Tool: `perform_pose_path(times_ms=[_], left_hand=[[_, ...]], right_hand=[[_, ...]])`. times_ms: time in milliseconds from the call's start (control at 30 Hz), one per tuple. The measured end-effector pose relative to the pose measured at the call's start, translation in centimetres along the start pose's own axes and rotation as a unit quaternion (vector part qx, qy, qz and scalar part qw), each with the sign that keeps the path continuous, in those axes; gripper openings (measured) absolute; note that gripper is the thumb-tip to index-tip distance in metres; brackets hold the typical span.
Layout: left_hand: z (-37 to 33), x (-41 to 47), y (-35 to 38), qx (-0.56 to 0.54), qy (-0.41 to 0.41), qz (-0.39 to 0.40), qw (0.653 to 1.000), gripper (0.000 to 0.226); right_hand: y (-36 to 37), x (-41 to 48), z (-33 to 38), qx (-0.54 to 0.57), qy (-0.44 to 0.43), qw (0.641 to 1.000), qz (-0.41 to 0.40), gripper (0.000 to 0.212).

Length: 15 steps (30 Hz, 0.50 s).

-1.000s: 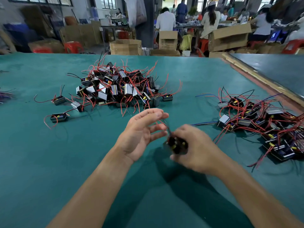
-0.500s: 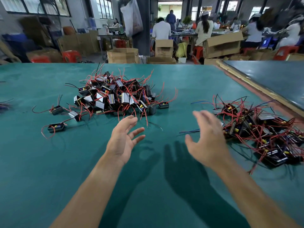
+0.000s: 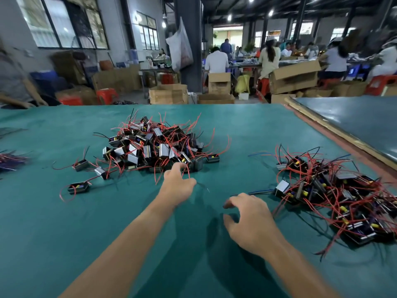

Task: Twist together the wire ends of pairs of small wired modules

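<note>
1. A green table (image 3: 64, 244) is seen stretching wide. It is bordered on the right by a wooden strip (image 3: 335, 130) and a grey table (image 3: 356, 119).
2. Behind it a workshop is shown, with windows (image 3: 64, 22), a dark pillar (image 3: 189, 39), cardboard boxes (image 3: 167, 93), red stools (image 3: 106, 95) and people (image 3: 217, 61) seated at far benches.
3. The middle pile (image 3: 159, 147) of small black modules with red wires is heaped on the green table. The right pile (image 3: 335, 190) is tangled well apart from it.
4. Three loose modules (image 3: 78, 187) are scattered left of the middle pile.
5. The left hand (image 3: 178, 186) is stretched to the near edge of the middle pile, with its fingers bent among protruding red wires. Whether anything is pinched cannot be told.
6. The right hand (image 3: 249, 220) is held over bare table between the piles. Its fingers are spread and loosely curled, and nothing is held.
</note>
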State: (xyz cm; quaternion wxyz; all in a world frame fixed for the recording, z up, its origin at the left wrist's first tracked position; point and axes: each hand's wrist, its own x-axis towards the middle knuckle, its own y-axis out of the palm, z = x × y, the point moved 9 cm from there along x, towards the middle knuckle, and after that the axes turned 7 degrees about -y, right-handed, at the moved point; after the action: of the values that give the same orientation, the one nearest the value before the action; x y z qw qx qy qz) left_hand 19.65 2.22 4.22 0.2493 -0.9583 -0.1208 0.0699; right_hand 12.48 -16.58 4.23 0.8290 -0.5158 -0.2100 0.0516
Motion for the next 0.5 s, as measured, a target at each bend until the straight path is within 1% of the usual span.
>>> perform_pose_path(times_ms=[67,200,300,367,500], left_hand=[[-1.3,1.3,0.9,0.056,0.009,0.003,0.998,0.052],[-2.2,4.0,2.3,0.125,-0.015,0.02,0.992,0.068],[-2.1,5.6,3.0,0.203,-0.022,0.005,0.979,0.07],[-2.1,6.4,3.4,0.235,-0.025,-0.012,0.972,0.072],[-2.3,7.4,3.8,0.289,-0.014,-0.037,0.957,0.067]], right_hand=[[0.4,0.1,0.3,0.005,-0.01,1.0,0.012,0.026],[1.1,0.0,0.7,0.021,-0.015,0.999,0.034,0.02],[1.5,-0.2,1.0,0.038,-0.02,0.998,0.037,0.019],[1.9,-0.3,1.2,0.046,-0.026,0.997,0.051,0.021],[2.2,-0.4,1.7,0.048,-0.038,0.996,0.065,0.022]])
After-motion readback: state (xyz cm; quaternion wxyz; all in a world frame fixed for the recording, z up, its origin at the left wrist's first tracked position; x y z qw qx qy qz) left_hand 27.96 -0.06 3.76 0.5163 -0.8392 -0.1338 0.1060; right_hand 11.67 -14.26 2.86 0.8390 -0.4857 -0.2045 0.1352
